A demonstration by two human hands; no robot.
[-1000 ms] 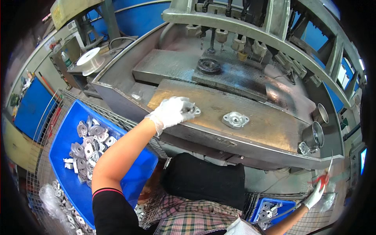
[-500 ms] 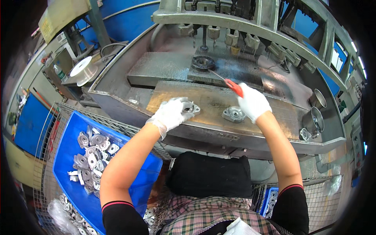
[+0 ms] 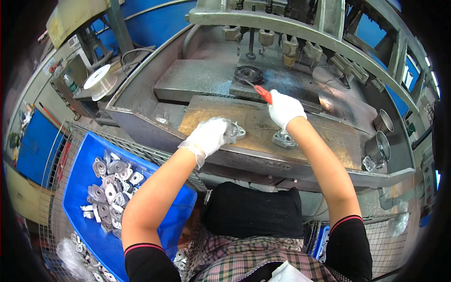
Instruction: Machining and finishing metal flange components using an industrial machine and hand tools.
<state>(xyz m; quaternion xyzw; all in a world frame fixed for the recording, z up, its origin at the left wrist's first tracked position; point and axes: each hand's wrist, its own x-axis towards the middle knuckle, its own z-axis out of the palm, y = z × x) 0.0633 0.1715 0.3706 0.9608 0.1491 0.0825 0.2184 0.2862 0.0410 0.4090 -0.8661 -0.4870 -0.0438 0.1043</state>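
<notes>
My left hand (image 3: 209, 135), in a white glove, is closed around a grey metal flange casting (image 3: 240, 133) above the front of the wooden board (image 3: 256, 123). One eared end of the casting sticks out past my fingers. My gloved right hand (image 3: 284, 110) grips a red-handled tool (image 3: 264, 94) with a thin metal shaft. The shaft points at the dark round fixture (image 3: 249, 74); whether its tip touches cannot be made out. Below my right wrist, a second flange casting (image 3: 285, 140) lies on the board, partly covered by the wrist.
At left, a blue bin (image 3: 75, 197) holds several metal castings. Drill heads (image 3: 289, 45) hang over the metal trough (image 3: 136, 117). Two metal cups (image 3: 378, 145) stand at the trough's right end, beside a small metal part (image 3: 368, 164). A white spool (image 3: 100, 83) sits farther left.
My right hand has moved left and slightly nearer with the red-handled tool. My left hand has shifted a little right with its casting. The view has shifted slightly.
</notes>
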